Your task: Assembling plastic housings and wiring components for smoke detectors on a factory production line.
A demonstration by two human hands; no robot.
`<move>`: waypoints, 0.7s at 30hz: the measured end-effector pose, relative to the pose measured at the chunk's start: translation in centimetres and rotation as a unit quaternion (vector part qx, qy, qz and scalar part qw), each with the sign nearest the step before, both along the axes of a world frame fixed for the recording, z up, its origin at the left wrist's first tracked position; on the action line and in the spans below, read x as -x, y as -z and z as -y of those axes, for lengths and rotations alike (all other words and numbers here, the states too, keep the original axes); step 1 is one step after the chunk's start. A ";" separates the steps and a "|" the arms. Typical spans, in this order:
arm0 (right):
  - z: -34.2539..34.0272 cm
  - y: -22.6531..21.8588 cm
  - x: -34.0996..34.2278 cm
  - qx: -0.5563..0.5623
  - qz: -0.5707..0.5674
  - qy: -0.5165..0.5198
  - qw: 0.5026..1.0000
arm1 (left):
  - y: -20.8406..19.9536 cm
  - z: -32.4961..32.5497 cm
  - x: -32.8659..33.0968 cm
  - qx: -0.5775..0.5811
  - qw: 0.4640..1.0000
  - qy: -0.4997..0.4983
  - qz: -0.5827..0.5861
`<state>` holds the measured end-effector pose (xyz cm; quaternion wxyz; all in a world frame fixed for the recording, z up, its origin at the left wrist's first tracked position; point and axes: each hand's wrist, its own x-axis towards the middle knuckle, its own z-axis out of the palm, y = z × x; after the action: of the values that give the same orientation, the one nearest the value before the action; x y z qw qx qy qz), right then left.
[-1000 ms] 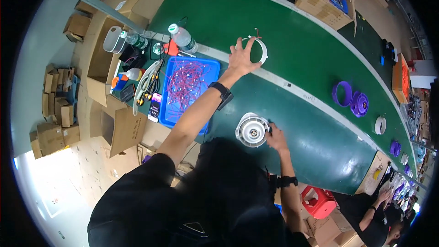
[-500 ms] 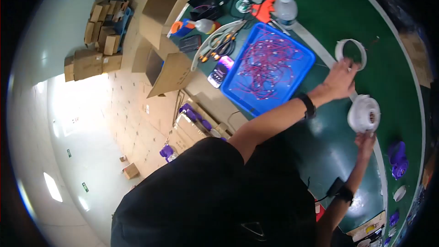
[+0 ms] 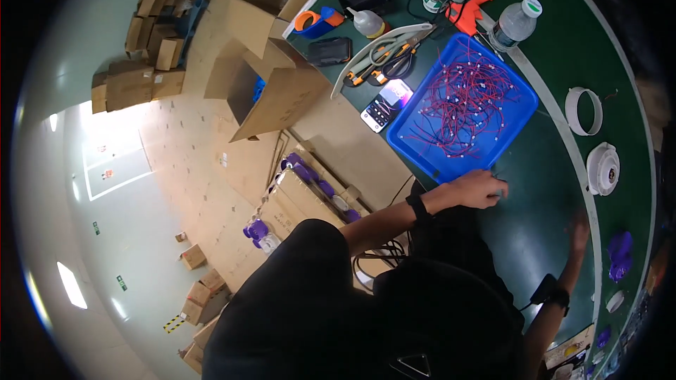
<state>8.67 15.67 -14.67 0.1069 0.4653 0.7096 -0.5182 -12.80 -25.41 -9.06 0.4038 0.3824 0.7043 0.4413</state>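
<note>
My left hand (image 3: 479,188) hangs by the near corner of the blue tray (image 3: 417,163), its fingers loosely bent and apart with nothing visible in them. In the tray lies a tangle of thin red wires (image 3: 468,98) with small white connectors. My right hand (image 3: 579,232) is over the green table near its pale edge strip; its fingers are smeared by motion. Beyond it sits a round white device housing (image 3: 603,169) with a brownish centre, touched by neither hand. A white ring (image 3: 584,111) stands just past the housing.
A clear bottle (image 3: 515,24) and an orange-red glue gun (image 3: 470,13) stand behind the tray. Left of it lie a lit phone (image 3: 386,105), cutting tools (image 3: 386,60) and a squeeze bottle (image 3: 367,23). Purple parts (image 3: 620,256) lie at right. Open cartons (image 3: 278,91) stand at left.
My left hand has drawn back from the white ring toward the tray's near corner. My right hand has let go of the white housing and moved nearer. The whole view has shifted.
</note>
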 end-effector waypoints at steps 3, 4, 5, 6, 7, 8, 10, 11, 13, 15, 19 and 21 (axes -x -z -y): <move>4.0 -2.2 -6.3 0.082 0.015 -0.078 0.993 | 1.8 1.5 -0.9 -0.031 0.999 0.007 -0.038; 4.7 -2.8 -8.7 0.122 0.014 -0.082 0.989 | 2.2 1.9 -1.4 -0.041 0.998 0.009 -0.036; 6.7 -3.0 -9.2 0.143 0.063 -0.078 0.985 | 2.9 3.2 -1.6 -0.065 0.998 0.008 -0.005; 8.9 -3.5 -9.5 0.152 0.090 -0.035 0.984 | 3.3 4.7 -1.7 -0.091 0.996 0.005 0.027; 9.0 -4.2 -11.3 0.155 0.114 -0.002 0.981 | 2.8 5.5 -1.6 -0.081 0.989 0.044 0.119; 9.8 -4.5 -11.7 0.159 0.144 0.009 0.977 | 2.6 7.1 -1.3 -0.061 0.973 0.079 0.207; 10.8 -4.7 -11.9 0.174 0.161 0.014 0.971 | 3.6 11.5 -1.5 -0.097 0.962 0.087 0.241; 11.5 -4.8 -11.4 0.186 0.148 0.012 0.971 | 1.7 13.6 -0.6 -0.010 0.948 0.090 0.306; 13.2 -5.0 -8.5 0.176 0.114 0.011 0.978 | 4.3 19.0 -1.9 -0.008 0.940 0.039 0.340; 13.2 -4.8 -5.4 0.183 0.125 -0.073 0.972 | 5.3 23.7 -2.5 0.062 0.946 0.002 0.319; 16.7 -5.7 5.2 0.113 0.080 -0.325 0.935 | 9.6 33.6 -9.2 0.208 0.868 -0.439 0.101; 21.1 -8.6 10.8 0.107 0.014 -0.385 0.916 | 10.3 36.5 -15.0 0.274 0.748 -0.600 0.074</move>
<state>-2.18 -5.41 -6.09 0.3572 0.1487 0.7727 -0.5031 2.25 -61.91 -19.32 0.1942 -0.2802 0.8471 0.4077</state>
